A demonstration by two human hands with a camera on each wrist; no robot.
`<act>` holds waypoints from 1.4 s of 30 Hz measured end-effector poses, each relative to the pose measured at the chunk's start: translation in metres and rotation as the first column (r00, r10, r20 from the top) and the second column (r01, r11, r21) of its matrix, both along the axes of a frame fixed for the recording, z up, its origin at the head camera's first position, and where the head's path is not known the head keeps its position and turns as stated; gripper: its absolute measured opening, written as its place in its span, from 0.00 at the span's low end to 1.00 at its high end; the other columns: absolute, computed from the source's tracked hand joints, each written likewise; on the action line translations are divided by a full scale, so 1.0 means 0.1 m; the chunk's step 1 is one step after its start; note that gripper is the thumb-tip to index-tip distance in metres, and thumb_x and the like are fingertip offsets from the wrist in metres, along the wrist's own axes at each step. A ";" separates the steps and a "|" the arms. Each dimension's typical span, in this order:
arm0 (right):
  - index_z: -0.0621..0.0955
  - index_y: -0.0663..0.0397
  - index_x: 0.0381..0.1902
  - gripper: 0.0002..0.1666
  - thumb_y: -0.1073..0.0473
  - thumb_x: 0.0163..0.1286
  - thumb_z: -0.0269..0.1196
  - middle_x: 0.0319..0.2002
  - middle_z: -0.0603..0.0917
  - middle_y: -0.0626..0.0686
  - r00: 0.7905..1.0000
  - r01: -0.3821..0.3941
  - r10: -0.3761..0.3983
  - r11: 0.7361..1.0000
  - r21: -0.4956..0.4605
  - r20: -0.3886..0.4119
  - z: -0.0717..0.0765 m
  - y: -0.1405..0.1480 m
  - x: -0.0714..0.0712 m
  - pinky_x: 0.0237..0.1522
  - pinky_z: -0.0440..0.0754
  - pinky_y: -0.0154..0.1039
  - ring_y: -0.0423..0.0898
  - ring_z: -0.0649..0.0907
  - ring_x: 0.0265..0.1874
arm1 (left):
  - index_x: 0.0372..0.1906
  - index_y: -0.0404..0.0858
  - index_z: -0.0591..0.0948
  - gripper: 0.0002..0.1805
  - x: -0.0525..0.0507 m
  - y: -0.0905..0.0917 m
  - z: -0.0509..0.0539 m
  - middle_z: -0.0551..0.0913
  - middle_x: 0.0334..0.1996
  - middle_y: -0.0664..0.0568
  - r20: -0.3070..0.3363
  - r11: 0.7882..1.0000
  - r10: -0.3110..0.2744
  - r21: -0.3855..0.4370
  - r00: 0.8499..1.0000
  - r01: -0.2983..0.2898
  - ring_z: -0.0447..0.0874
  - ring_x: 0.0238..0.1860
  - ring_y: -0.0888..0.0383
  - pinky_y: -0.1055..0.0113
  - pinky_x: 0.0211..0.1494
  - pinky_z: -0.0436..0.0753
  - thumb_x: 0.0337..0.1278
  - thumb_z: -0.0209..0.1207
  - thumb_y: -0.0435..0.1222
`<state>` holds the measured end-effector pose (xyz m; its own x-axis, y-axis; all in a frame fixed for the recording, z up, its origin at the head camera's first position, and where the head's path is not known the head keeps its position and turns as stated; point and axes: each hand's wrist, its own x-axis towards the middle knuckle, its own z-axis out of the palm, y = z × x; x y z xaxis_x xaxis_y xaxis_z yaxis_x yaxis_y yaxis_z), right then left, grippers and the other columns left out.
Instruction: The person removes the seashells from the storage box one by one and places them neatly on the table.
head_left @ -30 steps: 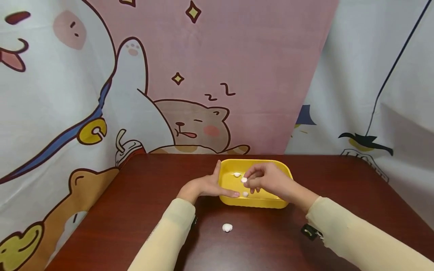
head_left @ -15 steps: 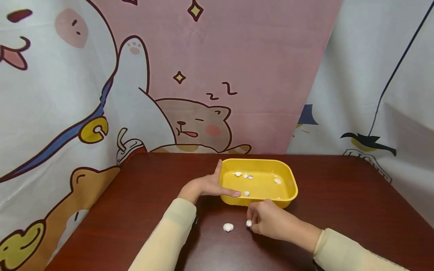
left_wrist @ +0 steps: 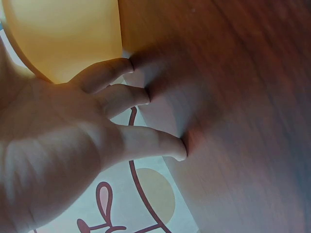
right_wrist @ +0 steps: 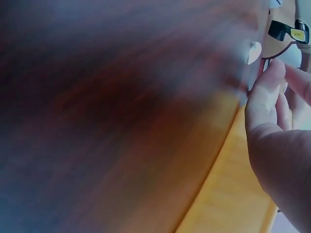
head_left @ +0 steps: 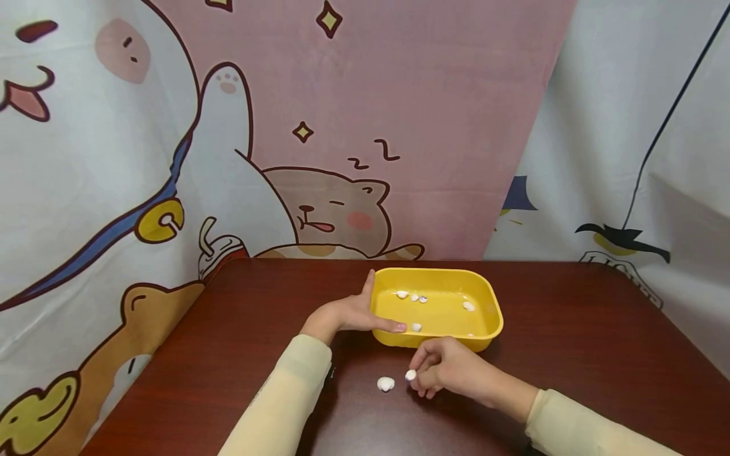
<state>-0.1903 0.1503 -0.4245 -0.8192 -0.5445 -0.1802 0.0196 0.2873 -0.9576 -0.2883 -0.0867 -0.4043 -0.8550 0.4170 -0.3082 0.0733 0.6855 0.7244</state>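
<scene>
A yellow tray (head_left: 445, 342) stands on the dark table with several small white shells inside, one (head_left: 468, 306) towards its right end. My left hand (head_left: 350, 313) rests against the tray's left side, thumb over the front rim; the left wrist view shows its fingers (left_wrist: 146, 141) spread beside the tray's wall. In front of the tray my right hand (head_left: 450, 370) pinches a small white shell (head_left: 410, 375) between thumb and fingers. A larger white shell (head_left: 385, 384) lies on the table just left of it, seen also as a shell (right_wrist: 253, 52) beyond the fingertips in the right wrist view.
The brown table (head_left: 256, 354) extends on both sides of the tray. Behind it hangs a cloth (head_left: 445, 126) printed with cartoon animals, and a white cloth (head_left: 616, 126) with a dark line hangs at the right.
My right hand has come from over the tray down to the table in front, where it now pinches a shell, shifted slightly left and tilted. My left hand has stayed at the tray.
</scene>
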 end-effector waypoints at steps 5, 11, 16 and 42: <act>0.83 0.69 0.41 0.12 0.65 0.65 0.72 0.38 0.91 0.58 0.999 0.043 -0.043 0.999 0.004 0.020 -0.04 0.03 0.00 0.39 0.91 0.43 0.47 0.89 0.34 | 0.86 0.46 0.25 0.81 -0.01 0.00 -0.01 0.58 0.84 0.36 -0.004 1.000 -0.004 -0.008 1.000 0.004 0.71 0.75 0.46 0.45 0.83 0.66 0.48 0.75 0.65; 0.80 0.67 0.39 0.11 0.67 0.64 0.70 0.42 0.92 0.62 0.997 0.061 -0.059 0.997 -0.043 0.058 -0.05 0.03 0.00 0.40 0.91 0.42 0.46 0.90 0.35 | 0.86 0.47 0.25 0.81 -0.02 -0.01 -0.03 0.56 0.85 0.36 -0.003 1.000 -0.002 0.003 1.000 0.002 0.70 0.75 0.46 0.45 0.83 0.66 0.48 0.75 0.65; 0.80 0.67 0.40 0.10 0.67 0.64 0.69 0.31 0.90 0.58 1.000 0.027 -0.027 1.000 -0.007 0.008 -0.07 0.02 0.01 0.35 0.90 0.41 0.47 0.88 0.29 | 0.86 0.47 0.25 0.82 -0.02 -0.02 -0.04 0.58 0.84 0.36 0.002 1.000 0.002 0.000 1.000 -0.002 0.72 0.73 0.47 0.45 0.82 0.67 0.48 0.75 0.65; 0.84 0.71 0.42 0.10 0.68 0.67 0.70 0.31 0.89 0.56 0.999 -0.019 0.021 0.998 0.052 -0.047 -0.09 0.01 0.00 0.30 0.90 0.41 0.47 0.88 0.28 | 0.86 0.47 0.25 0.81 -0.02 -0.01 -0.02 0.59 0.84 0.36 -0.002 1.000 -0.001 0.006 1.000 0.001 0.71 0.75 0.46 0.45 0.82 0.67 0.48 0.75 0.65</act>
<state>-0.1903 0.1515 -0.4334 -0.8163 -0.5521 -0.1698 -0.0315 0.3361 -0.9413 -0.2901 -0.0875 -0.4062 -0.8552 0.4200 -0.3038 0.0758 0.6810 0.7284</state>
